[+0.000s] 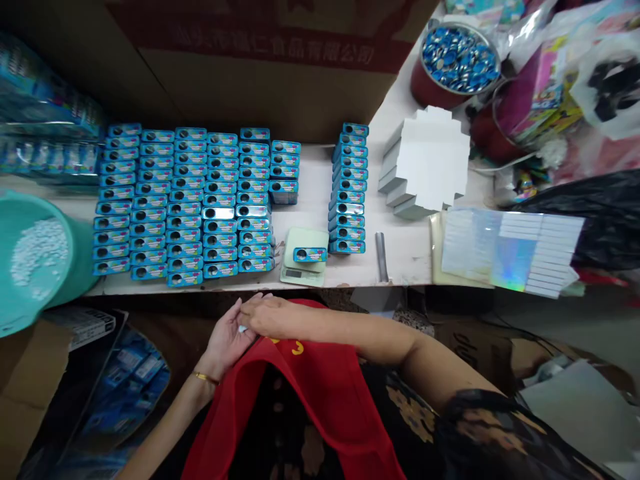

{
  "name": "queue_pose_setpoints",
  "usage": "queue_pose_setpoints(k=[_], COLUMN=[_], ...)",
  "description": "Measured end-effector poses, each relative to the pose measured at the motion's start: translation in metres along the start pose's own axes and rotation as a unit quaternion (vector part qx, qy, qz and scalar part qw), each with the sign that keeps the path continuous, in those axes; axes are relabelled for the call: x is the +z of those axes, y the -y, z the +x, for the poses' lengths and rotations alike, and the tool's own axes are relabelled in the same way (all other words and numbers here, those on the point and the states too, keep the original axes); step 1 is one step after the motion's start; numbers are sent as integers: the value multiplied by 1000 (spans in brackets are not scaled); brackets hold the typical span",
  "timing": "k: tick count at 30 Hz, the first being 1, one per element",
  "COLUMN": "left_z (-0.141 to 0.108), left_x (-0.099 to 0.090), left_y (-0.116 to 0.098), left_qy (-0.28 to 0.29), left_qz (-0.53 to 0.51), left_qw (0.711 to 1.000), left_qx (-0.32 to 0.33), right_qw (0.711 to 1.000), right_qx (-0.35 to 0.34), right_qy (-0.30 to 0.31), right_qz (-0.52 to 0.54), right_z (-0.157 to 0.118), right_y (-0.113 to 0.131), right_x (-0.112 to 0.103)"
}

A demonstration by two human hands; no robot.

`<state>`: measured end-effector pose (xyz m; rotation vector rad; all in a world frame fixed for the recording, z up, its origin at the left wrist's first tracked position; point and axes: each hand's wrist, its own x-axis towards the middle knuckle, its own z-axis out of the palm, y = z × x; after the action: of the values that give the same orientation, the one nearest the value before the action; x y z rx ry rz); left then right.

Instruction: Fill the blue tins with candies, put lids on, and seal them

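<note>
Small pale piece point(243, 329), mostly hidden between 2 hands point(273, 317); blue printed tin point(310, 255) lies on scale point(306, 238).

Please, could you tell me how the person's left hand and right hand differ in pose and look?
The left hand is turned palm up, while the right hand shows its back. The right hand lies over the left hand, partly covering it. A gold-coloured bracelet circles the left hand's wrist; none shows at the right's. Both are bare and meet by the red apron.

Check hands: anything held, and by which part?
A small pale thing shows between left hand and right hand; what it is and where it's held can't be told.
</note>
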<state>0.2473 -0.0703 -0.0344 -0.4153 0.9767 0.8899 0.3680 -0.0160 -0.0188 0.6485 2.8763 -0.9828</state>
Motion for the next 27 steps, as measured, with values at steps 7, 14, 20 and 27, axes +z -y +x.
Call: queue_pose_setpoints(k=[7, 14, 20, 27], left_z=[-10, -2, 6, 9], left_x=[8, 17, 15, 17], left_y=[0, 6, 10, 8], left_qy=[-41, -46, -18, -21], left_qz=[-5, -26, 28, 42], left_qw=[999, 998, 999, 999], left_qx=[-4, -19, -2, -10], right_qw=[997, 998, 980, 945], right_qx=[-62, -35, 41, 223], right_qy=[-25, -55, -175, -241], right_qz=[-34, -18, 84, 14], right_z=[-10, -18, -44, -65], right_y=[1, -3, -36, -93], right_x=[-2, 9, 2, -24])
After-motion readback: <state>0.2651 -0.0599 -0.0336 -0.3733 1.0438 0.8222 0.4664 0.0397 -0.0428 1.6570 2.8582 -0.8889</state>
